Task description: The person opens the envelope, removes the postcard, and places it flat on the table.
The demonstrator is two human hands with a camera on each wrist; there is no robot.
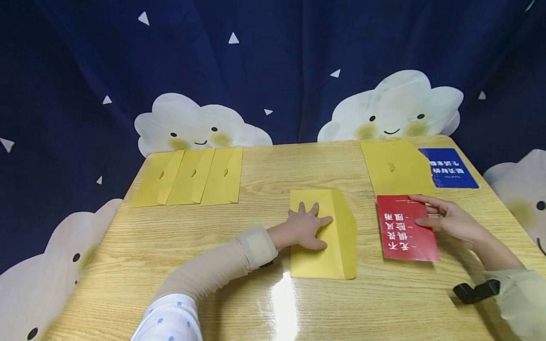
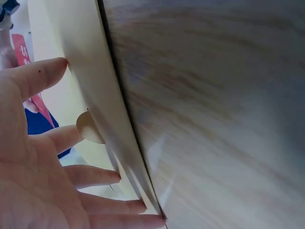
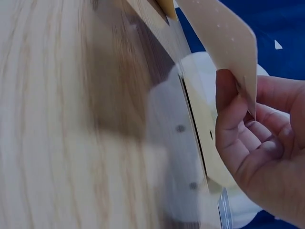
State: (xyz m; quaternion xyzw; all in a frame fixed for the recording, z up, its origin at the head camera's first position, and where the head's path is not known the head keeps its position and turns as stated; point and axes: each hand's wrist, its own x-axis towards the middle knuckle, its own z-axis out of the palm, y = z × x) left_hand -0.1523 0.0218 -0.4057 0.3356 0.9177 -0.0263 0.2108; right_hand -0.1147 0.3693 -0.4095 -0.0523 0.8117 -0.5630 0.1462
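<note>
My left hand (image 1: 304,229) rests on a yellow envelope (image 1: 337,258) in the middle of the table, its fingers spread over the paper. That envelope's flap stands unfolded to the right. In the left wrist view the fingertips lie along the envelope's edge, close to a half-round notch. To the right, my right hand (image 1: 454,222) pinches a red card (image 1: 407,237) with white lettering by its right edge. The right wrist view shows the card's pale back (image 3: 224,38) tilted above the table, thumb on one face and fingers on the other.
Three closed yellow envelopes (image 1: 222,177) overlap in a row at the back left. At the back right another yellow envelope (image 1: 392,166) lies beside a blue card (image 1: 456,170), partly over it. Behind the wooden table (image 1: 256,166) hangs a dark blue curtain (image 1: 273,61) with clouds.
</note>
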